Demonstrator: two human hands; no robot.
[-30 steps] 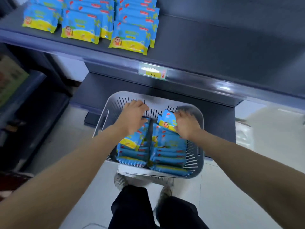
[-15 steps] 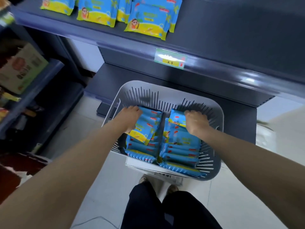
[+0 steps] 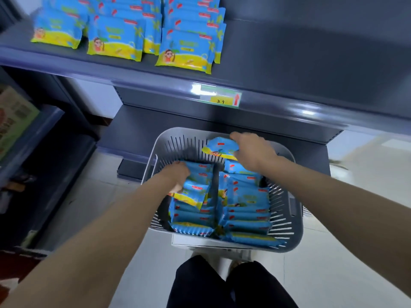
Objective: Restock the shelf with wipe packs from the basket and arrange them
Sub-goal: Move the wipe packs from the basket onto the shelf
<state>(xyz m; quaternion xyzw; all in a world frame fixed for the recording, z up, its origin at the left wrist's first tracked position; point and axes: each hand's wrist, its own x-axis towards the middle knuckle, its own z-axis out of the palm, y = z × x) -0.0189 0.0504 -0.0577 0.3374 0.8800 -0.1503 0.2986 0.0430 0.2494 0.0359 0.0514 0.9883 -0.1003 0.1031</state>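
- Right hand (image 3: 253, 152): fingers curled, pinching one wipe pack (image 3: 221, 148) by its right end. The pack is held clear above the rows, just inside the far wall of the basket (image 3: 297, 221).
- Left hand (image 3: 178, 174): fingers curled down into the basket's left row, gripping a second pack (image 3: 195, 192) that is tipped up out of that row.
- Stacked packs (image 3: 244, 210): two rows fill the basket from its near wall toward its far wall, with a narrow gap between the rows.
- Shelf (image 3: 289, 52): beyond and above the basket. Shelved packs (image 3: 115, 38) lie in rows on the part up and left of the basket. A price label (image 3: 220, 97) sits on the shelf's front edge, straight beyond the basket.
- Hidden or unclear: the left fingertips are buried among the packs. The right thumb is covered by the lifted pack. Print on all packs is blurred and unreadable. A green box (image 3: 15, 121) well left of the basket is cut off by the frame edge.
- Orientation: the lifted pack's long axis runs across the basket, face up, with its yellow edge toward the near wall. The second pack is tilted, with its yellow edge toward the basket's near-left corner.
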